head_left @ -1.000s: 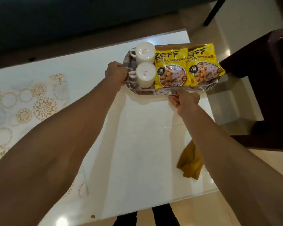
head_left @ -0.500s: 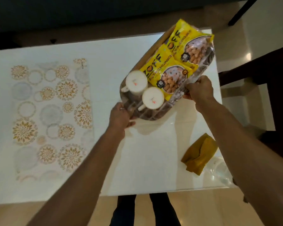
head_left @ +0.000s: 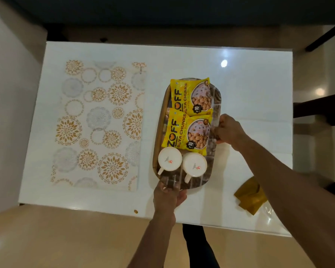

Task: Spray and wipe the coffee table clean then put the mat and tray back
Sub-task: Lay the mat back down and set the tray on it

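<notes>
Dark sofa [head_left: 162, 12], chair [head_left: 321, 107]

Left hand [head_left: 168, 196] closed, fingers curled, forearm reaching straight forward, bare. Right hand [head_left: 229, 130] farther out, closed, thumb on top, arm stretched diagonally from lower right.

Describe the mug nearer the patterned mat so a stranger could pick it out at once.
Start at the white coffee table and find the oval tray held right of the patterned mat. Two white mugs sit at its near end, below two yellow Zoff soya chunks packets. Take the left mug, on the mat side, not the right mug.
</notes>
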